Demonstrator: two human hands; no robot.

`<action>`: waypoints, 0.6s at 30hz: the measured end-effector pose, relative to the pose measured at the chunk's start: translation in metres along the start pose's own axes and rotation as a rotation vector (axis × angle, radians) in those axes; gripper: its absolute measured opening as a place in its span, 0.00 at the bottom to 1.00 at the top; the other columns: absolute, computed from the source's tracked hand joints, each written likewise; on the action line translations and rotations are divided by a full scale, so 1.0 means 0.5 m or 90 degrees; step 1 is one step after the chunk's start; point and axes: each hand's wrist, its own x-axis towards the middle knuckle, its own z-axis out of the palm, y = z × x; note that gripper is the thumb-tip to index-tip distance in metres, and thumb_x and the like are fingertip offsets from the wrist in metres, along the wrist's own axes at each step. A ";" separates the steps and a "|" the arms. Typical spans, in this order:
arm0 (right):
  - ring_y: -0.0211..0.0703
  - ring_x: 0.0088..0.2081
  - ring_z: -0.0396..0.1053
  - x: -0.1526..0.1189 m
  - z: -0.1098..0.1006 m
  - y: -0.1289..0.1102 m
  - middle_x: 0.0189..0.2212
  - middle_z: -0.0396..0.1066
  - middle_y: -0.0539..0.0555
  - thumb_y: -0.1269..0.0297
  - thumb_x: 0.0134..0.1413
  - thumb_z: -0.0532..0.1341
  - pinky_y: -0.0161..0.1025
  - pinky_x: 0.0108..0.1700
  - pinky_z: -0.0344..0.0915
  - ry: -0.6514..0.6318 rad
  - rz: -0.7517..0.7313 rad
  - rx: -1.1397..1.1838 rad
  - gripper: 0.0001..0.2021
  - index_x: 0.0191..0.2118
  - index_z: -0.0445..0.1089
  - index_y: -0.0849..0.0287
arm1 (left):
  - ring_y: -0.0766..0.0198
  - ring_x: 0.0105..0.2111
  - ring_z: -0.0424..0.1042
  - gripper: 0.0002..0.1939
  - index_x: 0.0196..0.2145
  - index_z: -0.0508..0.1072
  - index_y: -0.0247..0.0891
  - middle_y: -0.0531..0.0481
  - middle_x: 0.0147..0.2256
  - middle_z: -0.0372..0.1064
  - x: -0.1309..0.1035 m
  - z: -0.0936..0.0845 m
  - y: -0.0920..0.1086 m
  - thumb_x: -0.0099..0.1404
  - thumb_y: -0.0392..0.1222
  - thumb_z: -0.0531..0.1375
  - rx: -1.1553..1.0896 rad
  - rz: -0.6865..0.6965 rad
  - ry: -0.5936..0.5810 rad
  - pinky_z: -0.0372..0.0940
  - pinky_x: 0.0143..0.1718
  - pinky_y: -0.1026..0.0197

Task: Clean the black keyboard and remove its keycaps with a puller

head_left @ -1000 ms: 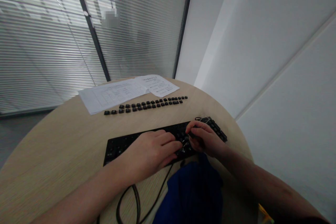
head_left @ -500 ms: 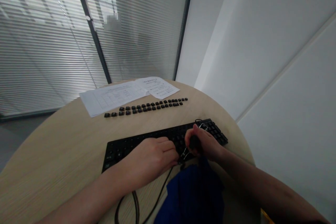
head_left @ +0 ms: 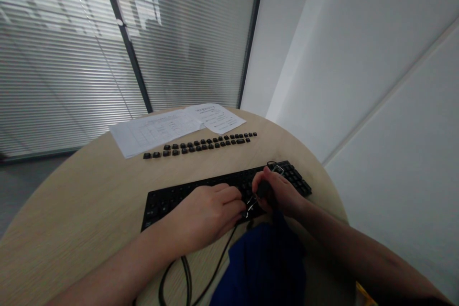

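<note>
A black keyboard (head_left: 172,196) lies slantwise across the near part of the table. My left hand (head_left: 211,213) rests over its middle, fingers bent together by the near edge; whatever they pinch is too small to make out. My right hand (head_left: 278,191) is closed round the dark handle of a wire tool (head_left: 252,202), whose thin metal prongs reach toward my left fingertips. Another wire end (head_left: 278,169) shows beyond my right hand, over the keyboard. Behind the keyboard, loose black keycaps (head_left: 199,147) lie in two rows.
Printed paper sheets (head_left: 158,129) lie at the back of the round wooden table (head_left: 89,191). A black cable (head_left: 215,267) loops at the near edge, beside blue cloth (head_left: 258,267). A white wall stands to the right, blinds behind.
The wire tool has turned slightly, and its prongs stand out a little more by my left fingertips. My hands have barely moved.
</note>
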 end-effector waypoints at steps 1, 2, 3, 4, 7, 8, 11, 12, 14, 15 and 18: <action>0.35 0.12 0.58 0.000 0.000 0.000 0.13 0.63 0.47 0.33 0.59 0.52 0.31 0.14 0.50 -0.002 0.002 0.005 0.31 0.29 0.69 0.59 | 0.61 0.34 0.72 0.11 0.42 0.76 0.39 0.48 0.35 0.72 0.001 -0.002 0.001 0.73 0.38 0.53 0.002 0.000 0.000 0.70 0.35 0.59; 0.35 0.12 0.58 0.000 0.001 0.000 0.13 0.63 0.47 0.33 0.58 0.53 0.31 0.14 0.50 -0.003 0.005 0.009 0.30 0.29 0.69 0.59 | 0.61 0.33 0.72 0.10 0.41 0.76 0.38 0.48 0.35 0.72 0.001 -0.003 0.002 0.72 0.38 0.54 0.004 0.001 0.000 0.70 0.34 0.59; 0.35 0.13 0.58 0.000 0.001 0.000 0.13 0.63 0.47 0.33 0.58 0.54 0.31 0.14 0.49 -0.004 0.005 0.010 0.30 0.29 0.69 0.59 | 0.61 0.33 0.71 0.10 0.41 0.75 0.38 0.48 0.35 0.72 0.001 -0.004 0.003 0.71 0.37 0.54 0.006 0.002 0.000 0.70 0.34 0.59; 0.35 0.12 0.57 0.001 0.001 0.001 0.13 0.62 0.47 0.33 0.58 0.54 0.31 0.14 0.48 -0.003 0.002 0.010 0.30 0.28 0.69 0.59 | 0.61 0.32 0.71 0.09 0.41 0.75 0.38 0.48 0.35 0.72 0.002 -0.005 0.005 0.71 0.37 0.54 0.007 0.002 0.001 0.70 0.33 0.59; 0.34 0.13 0.55 0.006 -0.002 0.000 0.13 0.60 0.47 0.34 0.59 0.53 0.32 0.15 0.47 0.012 -0.028 0.016 0.31 0.24 0.69 0.59 | 0.62 0.32 0.72 0.08 0.40 0.74 0.38 0.48 0.35 0.72 0.001 -0.008 0.008 0.69 0.37 0.55 0.006 0.007 0.023 0.70 0.32 0.60; 0.34 0.14 0.56 0.007 -0.003 -0.002 0.13 0.60 0.48 0.35 0.60 0.53 0.32 0.16 0.48 0.020 -0.050 0.025 0.31 0.23 0.68 0.59 | 0.62 0.33 0.72 0.08 0.41 0.74 0.38 0.48 0.36 0.72 0.000 -0.008 0.008 0.70 0.36 0.55 0.005 0.012 0.036 0.70 0.33 0.60; 0.36 0.22 0.63 0.004 -0.009 -0.015 0.21 0.65 0.52 0.39 0.62 0.55 0.35 0.25 0.61 0.044 -0.145 0.048 0.30 0.18 0.65 0.59 | 0.63 0.34 0.73 0.08 0.43 0.73 0.37 0.47 0.38 0.73 -0.003 -0.011 0.006 0.71 0.36 0.55 0.014 0.027 0.092 0.71 0.34 0.61; 0.37 0.24 0.66 0.001 -0.012 -0.020 0.24 0.67 0.52 0.40 0.62 0.56 0.37 0.28 0.64 0.050 -0.172 0.047 0.29 0.19 0.65 0.59 | 0.63 0.34 0.73 0.08 0.44 0.73 0.36 0.47 0.38 0.73 -0.005 -0.011 0.005 0.71 0.36 0.55 0.023 0.032 0.112 0.71 0.34 0.62; 0.37 0.25 0.66 -0.007 -0.018 -0.027 0.27 0.67 0.52 0.43 0.63 0.56 0.37 0.29 0.64 0.049 -0.184 0.026 0.25 0.24 0.69 0.59 | 0.63 0.34 0.73 0.08 0.44 0.73 0.36 0.47 0.39 0.73 -0.006 -0.011 0.003 0.71 0.36 0.55 0.043 0.035 0.146 0.71 0.33 0.62; 0.36 0.23 0.64 -0.011 -0.021 -0.029 0.26 0.66 0.51 0.43 0.64 0.56 0.36 0.26 0.62 0.041 -0.171 0.011 0.23 0.29 0.71 0.58 | 0.64 0.33 0.73 0.07 0.44 0.73 0.36 0.47 0.39 0.73 -0.006 -0.011 0.003 0.71 0.36 0.55 0.051 0.036 0.157 0.72 0.33 0.62; 0.32 0.18 0.52 -0.025 -0.025 -0.031 0.21 0.59 0.45 0.46 0.64 0.59 0.31 0.20 0.49 -0.032 -0.127 -0.077 0.19 0.42 0.74 0.59 | 0.64 0.32 0.73 0.07 0.44 0.72 0.36 0.48 0.37 0.73 -0.003 -0.010 0.006 0.71 0.36 0.55 0.071 0.044 0.180 0.71 0.31 0.62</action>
